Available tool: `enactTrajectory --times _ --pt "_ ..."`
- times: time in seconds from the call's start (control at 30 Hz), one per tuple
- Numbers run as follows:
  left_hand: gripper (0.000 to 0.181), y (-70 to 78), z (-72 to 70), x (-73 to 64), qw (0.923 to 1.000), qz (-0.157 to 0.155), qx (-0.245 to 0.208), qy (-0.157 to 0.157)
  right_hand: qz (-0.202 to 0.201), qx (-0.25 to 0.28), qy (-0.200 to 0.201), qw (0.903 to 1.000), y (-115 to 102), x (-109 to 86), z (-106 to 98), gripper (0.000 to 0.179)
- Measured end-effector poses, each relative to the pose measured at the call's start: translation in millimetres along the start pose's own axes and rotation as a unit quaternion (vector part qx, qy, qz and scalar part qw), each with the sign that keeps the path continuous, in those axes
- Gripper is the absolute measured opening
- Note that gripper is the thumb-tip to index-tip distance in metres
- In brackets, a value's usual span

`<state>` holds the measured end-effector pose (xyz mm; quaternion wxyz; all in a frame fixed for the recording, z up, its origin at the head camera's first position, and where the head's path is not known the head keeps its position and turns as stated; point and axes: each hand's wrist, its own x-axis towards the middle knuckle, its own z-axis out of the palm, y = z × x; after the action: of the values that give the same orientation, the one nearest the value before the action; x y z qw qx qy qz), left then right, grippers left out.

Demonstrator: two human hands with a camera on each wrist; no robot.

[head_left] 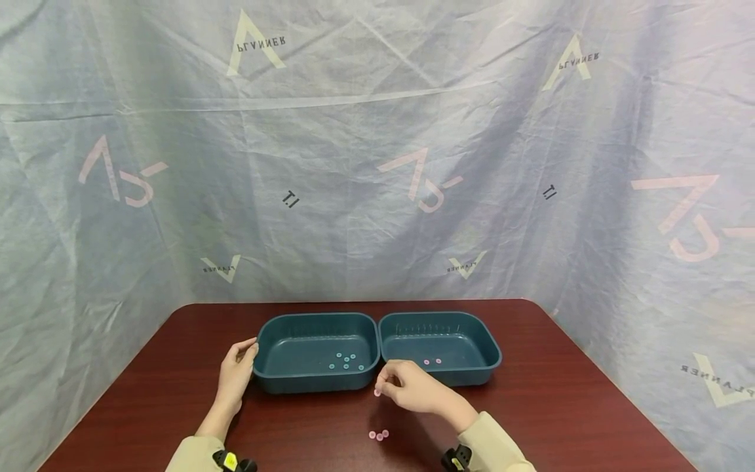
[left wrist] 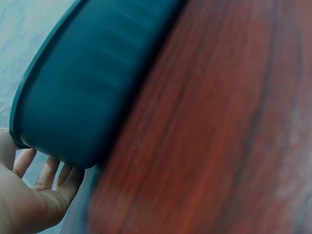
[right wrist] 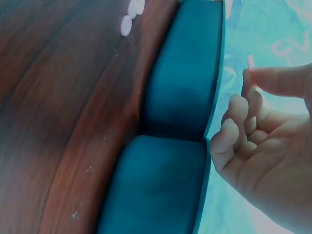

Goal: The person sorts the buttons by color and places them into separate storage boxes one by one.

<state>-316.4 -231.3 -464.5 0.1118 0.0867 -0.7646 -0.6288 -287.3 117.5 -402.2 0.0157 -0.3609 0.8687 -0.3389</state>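
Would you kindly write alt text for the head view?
The right hand pinches a pink disc; the left hand holds the left teal tray with blue discs. Two pink discs lie in the right tray, three more on the table.

A big blue-green box (left wrist: 92, 83) sits on the shiny red-brown desk (left wrist: 219, 126). The left hand (left wrist: 29, 200) holds the round end of the box with bent fingers. Pale cloth (left wrist: 31, 29) hangs behind the box
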Motion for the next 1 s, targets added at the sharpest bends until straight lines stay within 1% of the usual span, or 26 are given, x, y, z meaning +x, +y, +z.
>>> enactTrajectory --times 0.27,0.47,0.63,0.77,1.0 --pt "0.055 -0.1 -0.6 -0.2 1.0 0.001 -0.001 0.0 0.027 0.026 0.057 0.9977 6.2 2.3 -6.2 0.015" --pt "0.055 -1.7 0.8 -0.5 1.0 0.003 -0.002 0.004 0.043 0.019 0.097 0.9942 11.2 2.2 -10.5 0.014" --pt "0.055 -2.4 1.0 -0.3 1.0 0.006 -0.004 0.005 0.058 0.008 0.136 0.9889 16.8 4.5 -12.1 0.012" --pt "0.054 -2.1 0.5 -1.6 1.0 0.007 -0.001 0.004 0.072 0.0 0.159 0.9847 22.9 6.4 -12.6 0.011" --pt "0.055 -1.8 1.1 -2.3 1.0 0.007 0.002 0.004 0.091 -0.008 0.177 0.9799 33.0 7.6 -17.1 0.011"
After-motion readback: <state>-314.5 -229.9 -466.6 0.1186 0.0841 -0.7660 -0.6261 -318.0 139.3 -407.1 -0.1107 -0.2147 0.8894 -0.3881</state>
